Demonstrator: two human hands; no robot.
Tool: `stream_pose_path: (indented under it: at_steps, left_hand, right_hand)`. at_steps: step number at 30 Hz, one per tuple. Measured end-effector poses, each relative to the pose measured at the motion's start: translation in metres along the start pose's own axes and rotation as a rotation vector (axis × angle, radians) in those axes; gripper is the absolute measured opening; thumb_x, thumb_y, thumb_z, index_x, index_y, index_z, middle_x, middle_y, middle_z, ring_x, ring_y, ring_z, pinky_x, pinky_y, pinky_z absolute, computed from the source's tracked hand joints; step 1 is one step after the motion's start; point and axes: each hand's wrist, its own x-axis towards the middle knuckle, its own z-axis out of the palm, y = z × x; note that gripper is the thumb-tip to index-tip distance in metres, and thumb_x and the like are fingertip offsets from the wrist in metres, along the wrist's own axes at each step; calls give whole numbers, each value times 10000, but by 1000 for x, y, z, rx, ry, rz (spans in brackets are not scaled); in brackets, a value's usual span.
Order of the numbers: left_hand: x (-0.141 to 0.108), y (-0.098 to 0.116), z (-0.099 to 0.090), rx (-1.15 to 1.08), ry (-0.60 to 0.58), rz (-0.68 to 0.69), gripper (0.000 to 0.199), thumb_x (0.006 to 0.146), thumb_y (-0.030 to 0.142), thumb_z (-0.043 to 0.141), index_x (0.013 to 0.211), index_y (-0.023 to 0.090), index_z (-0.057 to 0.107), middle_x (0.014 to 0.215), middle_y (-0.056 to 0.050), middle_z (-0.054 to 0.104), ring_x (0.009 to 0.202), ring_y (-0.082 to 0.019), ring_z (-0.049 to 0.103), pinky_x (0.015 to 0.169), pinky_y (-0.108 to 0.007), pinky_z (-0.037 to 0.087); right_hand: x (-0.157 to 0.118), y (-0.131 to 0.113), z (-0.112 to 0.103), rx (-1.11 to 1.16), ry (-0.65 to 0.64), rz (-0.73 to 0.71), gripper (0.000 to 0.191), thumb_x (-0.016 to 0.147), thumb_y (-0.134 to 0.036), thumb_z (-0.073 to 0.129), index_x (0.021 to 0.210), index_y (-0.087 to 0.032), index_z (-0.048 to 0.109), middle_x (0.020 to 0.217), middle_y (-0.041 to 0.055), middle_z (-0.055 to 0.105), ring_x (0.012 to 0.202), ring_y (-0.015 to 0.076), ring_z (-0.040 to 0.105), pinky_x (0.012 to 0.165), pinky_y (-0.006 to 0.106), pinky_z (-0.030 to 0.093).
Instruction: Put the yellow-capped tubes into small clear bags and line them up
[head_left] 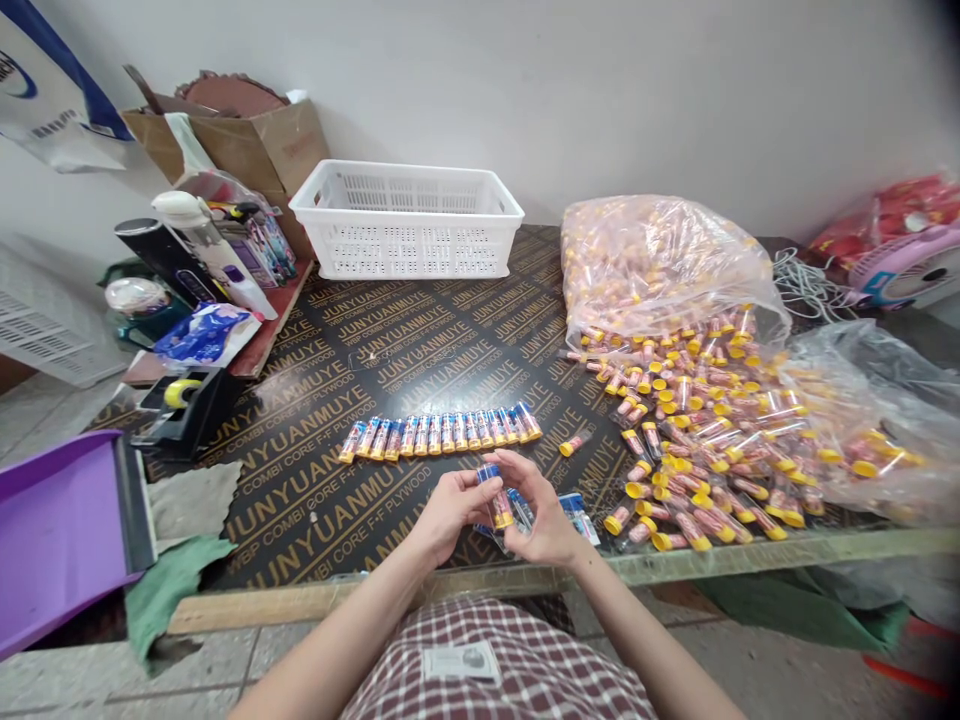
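Just above the table's front edge, both hands are at a small plastic tube (496,498) with a yellow cap and a blue printed band. My left hand (450,515) pinches it between thumb and fingers. My right hand (541,512) curls round it from the other side, its fingertips at the blue top end. Blue printed wrappers (577,515) lie on the table beneath and beside my right hand. Beyond the hands stands a side-by-side row of similar blue-and-yellow tubes (442,433). A single yellow-capped tube without blue (575,443) lies right of that row.
Loose yellow-capped tubes (697,440) spread across the right side, before a clear bag (660,260) full of them. A white plastic basket (412,245) stands at the back. On the left are a tape dispenser (184,410), bottles (214,250) and a purple dustpan (67,540).
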Motion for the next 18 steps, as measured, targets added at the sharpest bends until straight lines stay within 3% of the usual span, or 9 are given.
stream_pose_path:
  at_steps: [18]
  left_hand:
    - [-3, 1, 4, -22, 51, 0, 375, 588, 409, 787, 737, 84, 671, 645, -39, 626, 543, -108, 550, 559, -241, 451]
  right_hand:
    - [-1, 0, 3, 53, 33, 6, 890, 539, 0, 481, 1370, -256, 291, 1351, 83, 446, 1233, 242, 468, 1043, 411, 405]
